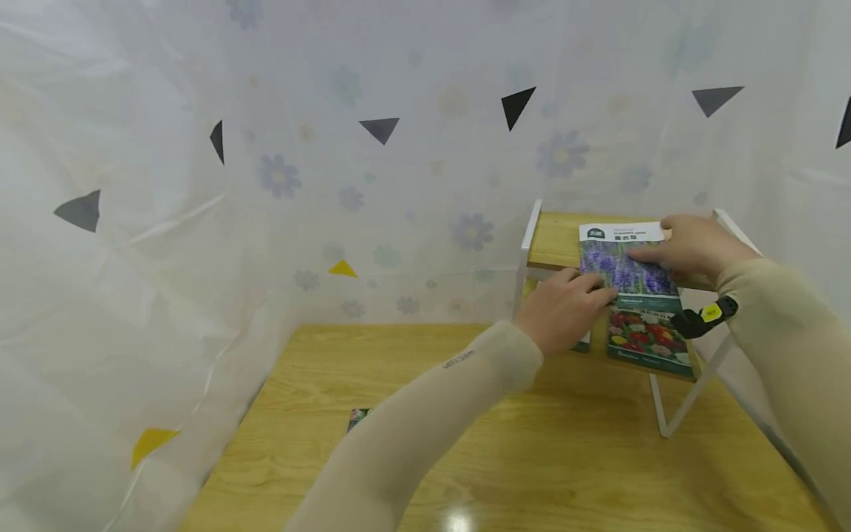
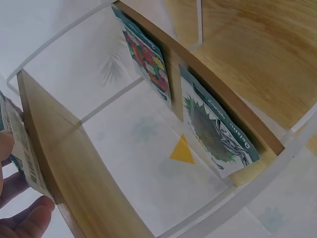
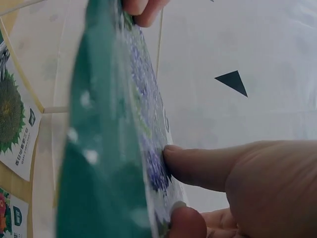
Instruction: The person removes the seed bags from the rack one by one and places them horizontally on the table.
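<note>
A lavender seed packet (image 1: 625, 266) with purple flowers is held tilted in front of the two-tier rack's upper shelf. My right hand (image 1: 698, 247) grips its upper right side, thumb across the printed front. At the packet's lower left edge, my left hand (image 1: 565, 307) pinches it; the left wrist view shows fingers (image 2: 32, 220) by its printed back. Below, on the lower shelf, leans a packet with red and mixed flowers (image 1: 648, 340). Beside that one stands a sunflower packet (image 2: 213, 129), mostly hidden by my left hand in the head view.
The wooden rack (image 1: 555, 240) has white metal side frames and stands at the table's right rear. Another flowery packet (image 1: 357, 417) lies on the wooden table (image 1: 299, 443), partly covered by my left sleeve. A patterned white curtain (image 1: 399, 199) hangs behind.
</note>
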Demonstrator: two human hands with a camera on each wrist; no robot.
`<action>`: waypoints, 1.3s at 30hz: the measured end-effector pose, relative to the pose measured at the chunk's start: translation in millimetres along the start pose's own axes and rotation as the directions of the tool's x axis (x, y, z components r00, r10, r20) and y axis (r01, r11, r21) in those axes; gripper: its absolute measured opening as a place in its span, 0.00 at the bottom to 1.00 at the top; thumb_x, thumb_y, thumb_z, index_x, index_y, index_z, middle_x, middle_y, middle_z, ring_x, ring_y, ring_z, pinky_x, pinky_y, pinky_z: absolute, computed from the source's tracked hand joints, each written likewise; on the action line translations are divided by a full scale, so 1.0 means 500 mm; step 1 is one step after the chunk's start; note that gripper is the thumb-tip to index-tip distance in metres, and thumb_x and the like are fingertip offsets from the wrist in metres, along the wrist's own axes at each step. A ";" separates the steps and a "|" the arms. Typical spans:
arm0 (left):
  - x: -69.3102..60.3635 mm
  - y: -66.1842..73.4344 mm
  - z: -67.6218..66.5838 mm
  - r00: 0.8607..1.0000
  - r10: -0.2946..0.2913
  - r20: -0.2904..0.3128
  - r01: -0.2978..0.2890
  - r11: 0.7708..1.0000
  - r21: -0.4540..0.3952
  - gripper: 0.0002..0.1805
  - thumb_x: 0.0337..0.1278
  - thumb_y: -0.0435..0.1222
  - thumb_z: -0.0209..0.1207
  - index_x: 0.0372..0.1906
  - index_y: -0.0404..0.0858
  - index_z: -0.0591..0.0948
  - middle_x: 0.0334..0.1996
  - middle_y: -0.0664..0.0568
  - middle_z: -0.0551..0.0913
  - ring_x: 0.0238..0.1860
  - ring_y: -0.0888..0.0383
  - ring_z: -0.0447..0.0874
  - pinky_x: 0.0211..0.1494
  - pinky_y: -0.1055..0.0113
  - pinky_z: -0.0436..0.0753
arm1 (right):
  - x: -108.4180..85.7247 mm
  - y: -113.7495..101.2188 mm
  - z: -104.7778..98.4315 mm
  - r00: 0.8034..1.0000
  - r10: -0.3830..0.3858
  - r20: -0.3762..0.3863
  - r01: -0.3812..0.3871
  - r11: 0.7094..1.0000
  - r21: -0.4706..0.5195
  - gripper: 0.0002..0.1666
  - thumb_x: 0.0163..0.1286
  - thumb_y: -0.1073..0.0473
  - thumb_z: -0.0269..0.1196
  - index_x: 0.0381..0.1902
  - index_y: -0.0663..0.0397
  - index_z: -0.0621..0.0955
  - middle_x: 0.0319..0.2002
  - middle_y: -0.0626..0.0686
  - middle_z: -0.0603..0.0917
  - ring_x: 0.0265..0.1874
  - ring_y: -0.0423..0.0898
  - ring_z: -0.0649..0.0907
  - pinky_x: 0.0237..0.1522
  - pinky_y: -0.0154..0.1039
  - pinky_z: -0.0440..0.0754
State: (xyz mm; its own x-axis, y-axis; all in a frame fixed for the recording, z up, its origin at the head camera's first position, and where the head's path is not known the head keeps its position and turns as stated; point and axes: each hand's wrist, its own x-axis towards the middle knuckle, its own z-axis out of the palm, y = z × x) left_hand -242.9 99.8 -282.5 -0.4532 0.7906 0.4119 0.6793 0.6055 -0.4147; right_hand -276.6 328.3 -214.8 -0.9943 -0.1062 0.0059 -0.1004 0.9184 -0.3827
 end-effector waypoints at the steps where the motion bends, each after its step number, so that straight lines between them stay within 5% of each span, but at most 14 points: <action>1: -0.003 0.003 0.001 1.000 -0.001 -0.010 0.001 1.000 0.002 0.19 0.74 0.48 0.44 0.63 0.54 0.76 0.57 0.59 0.77 0.56 0.63 0.76 0.63 0.72 0.70 | -0.006 0.001 0.001 1.000 0.007 0.001 -0.007 1.000 0.031 0.64 0.63 0.29 0.56 0.69 0.81 0.50 0.55 0.79 0.65 0.43 0.69 0.77 0.37 0.56 0.81; 5: -0.014 0.010 0.003 0.998 0.010 -0.061 -0.009 1.000 0.016 0.19 0.74 0.48 0.46 0.62 0.55 0.77 0.57 0.58 0.78 0.54 0.61 0.77 0.57 0.74 0.75 | -0.032 0.005 0.008 0.999 0.005 -0.037 -0.002 0.996 0.085 0.64 0.64 0.29 0.55 0.71 0.77 0.44 0.53 0.79 0.68 0.35 0.60 0.82 0.32 0.52 0.83; 12: -0.041 0.011 0.008 0.989 0.048 -0.143 -0.056 0.997 -0.053 0.17 0.70 0.47 0.52 0.59 0.51 0.80 0.56 0.55 0.79 0.54 0.61 0.77 0.58 0.74 0.73 | -0.072 -0.005 0.024 0.991 -0.027 -0.134 0.043 0.993 0.114 0.61 0.67 0.33 0.56 0.73 0.72 0.40 0.52 0.79 0.72 0.27 0.53 0.85 0.39 0.62 0.78; 18: -0.072 0.006 0.014 0.974 0.057 -0.221 -0.083 0.990 -0.110 0.16 0.68 0.47 0.55 0.54 0.49 0.83 0.55 0.54 0.80 0.55 0.61 0.76 0.62 0.74 0.69 | -0.096 -0.019 0.053 0.974 -0.040 -0.224 0.086 0.976 0.200 0.59 0.67 0.38 0.59 0.75 0.66 0.40 0.42 0.68 0.73 0.25 0.52 0.84 0.30 0.50 0.83; 28: -0.147 -0.001 0.028 0.928 -0.102 -0.359 -0.044 0.925 -0.378 0.15 0.59 0.45 0.65 0.47 0.42 0.85 0.56 0.47 0.77 0.57 0.56 0.76 0.65 0.72 0.68 | -0.124 -0.058 0.107 0.931 -0.088 -0.354 0.166 0.966 0.198 0.56 0.67 0.39 0.59 0.77 0.57 0.43 0.43 0.61 0.73 0.33 0.50 0.80 0.24 0.38 0.81; 33: -0.185 0.003 0.051 0.920 -0.256 -0.298 0.060 0.841 -0.537 0.19 0.54 0.44 0.68 0.49 0.40 0.84 0.58 0.46 0.72 0.55 0.59 0.77 0.58 0.77 0.72 | -0.134 -0.077 0.153 0.860 -0.158 -0.485 0.265 0.951 0.160 0.51 0.68 0.47 0.62 0.76 0.56 0.48 0.41 0.59 0.75 0.35 0.51 0.79 0.26 0.28 0.75; 39: -0.227 -0.002 0.079 0.881 -0.439 -0.180 0.185 0.666 -0.722 0.23 0.52 0.39 0.70 0.55 0.40 0.81 0.66 0.49 0.66 0.46 0.63 0.80 0.46 0.79 0.77 | -0.125 -0.108 0.210 0.769 -0.217 -0.601 0.367 0.920 0.137 0.48 0.66 0.57 0.65 0.76 0.54 0.51 0.41 0.59 0.76 0.35 0.53 0.80 0.24 0.27 0.71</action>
State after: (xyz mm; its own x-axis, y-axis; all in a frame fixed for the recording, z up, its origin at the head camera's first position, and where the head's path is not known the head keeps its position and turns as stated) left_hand -215.1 13.0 -360.7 -0.5934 0.4140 0.6902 0.7859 0.4831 0.3859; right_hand -205.2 245.3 -291.3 -0.7644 -0.0520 0.6426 -0.4520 0.7540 -0.4767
